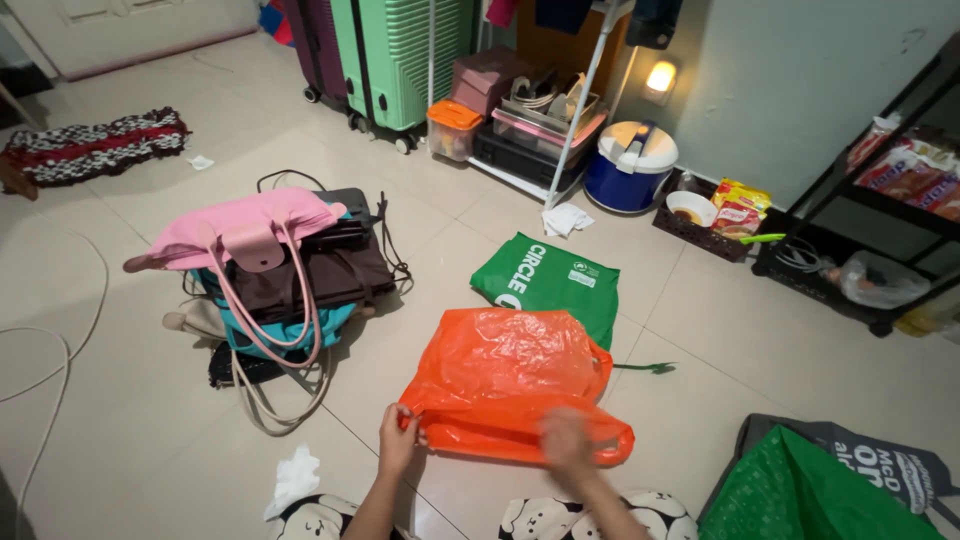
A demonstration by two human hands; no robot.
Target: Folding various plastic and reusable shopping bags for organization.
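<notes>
Two hands on orange plastic bag (505, 385), bag lying flat on tiled floor (130, 400). Left hand (398, 437) pinches bag's near left corner. Right hand (565, 440) blurred, resting on bag's near edge; cannot tell whether it grips. Green folded tote (545, 280) touches bag's far edge, partly under it. Pile of handbags, pink one (245, 232) on top, lies left of orange bag. Second green bag (800, 495) lies right of orange bag, apart. White crumpled tissue (292, 478) lies left of orange bag, near left hand.
</notes>
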